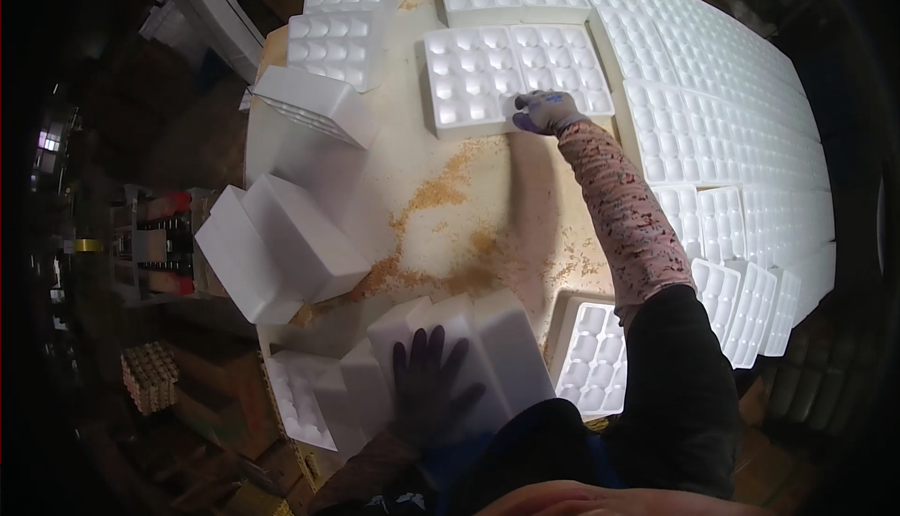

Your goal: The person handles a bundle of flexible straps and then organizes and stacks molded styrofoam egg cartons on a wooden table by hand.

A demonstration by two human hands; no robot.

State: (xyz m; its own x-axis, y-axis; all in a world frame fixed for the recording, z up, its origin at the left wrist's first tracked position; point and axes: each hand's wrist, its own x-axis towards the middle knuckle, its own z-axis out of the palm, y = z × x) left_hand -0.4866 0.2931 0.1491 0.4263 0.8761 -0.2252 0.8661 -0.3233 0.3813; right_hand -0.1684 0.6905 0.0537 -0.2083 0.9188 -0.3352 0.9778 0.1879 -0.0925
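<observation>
Gloved in white and purple, my right hand (548,111) reaches to the far part of the table. Its fingers curl over the near edge of a white foam tray (562,57) with rounded hollows. Directly left of it sits a matching foam tray (473,75), tight against the first. My left hand (431,380), also gloved, lies with fingers spread on a white foam block (473,347) in the near row. More pale foam blocks lean on both sides of that one. The underside of the right hand's grip is hidden.
Rows of foam trays (722,122) cover the table's right side. Further trays (333,47) and tilted foam blocks (281,244) line the left edge. Yellowish crumbs (441,188) lie scattered over the tabletop (394,132). Stacked egg cartons (150,375) stand below at the left.
</observation>
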